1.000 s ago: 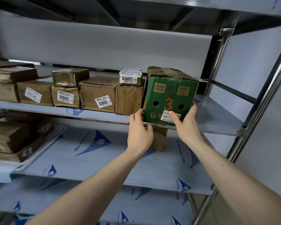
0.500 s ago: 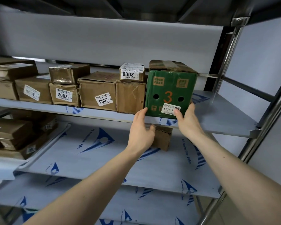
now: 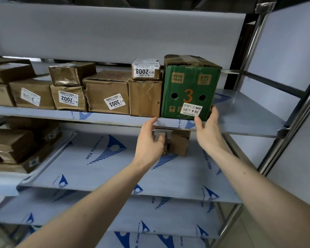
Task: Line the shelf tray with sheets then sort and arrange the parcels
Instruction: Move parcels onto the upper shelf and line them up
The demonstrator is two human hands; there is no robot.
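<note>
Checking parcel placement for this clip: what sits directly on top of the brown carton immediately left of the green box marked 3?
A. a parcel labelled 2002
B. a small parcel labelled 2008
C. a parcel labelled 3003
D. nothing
B. The small parcel labelled 2008 rests on the plain brown carton that stands against the left side of the green box; the 2002 and 3003 labels are on cartons further left.

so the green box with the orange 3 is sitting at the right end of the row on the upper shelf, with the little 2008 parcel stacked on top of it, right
Not quite. In the head view the green box does end the row on the upper shelf, but the 2008 parcel sits on the plain brown box just left of it, not on the green one.
</note>
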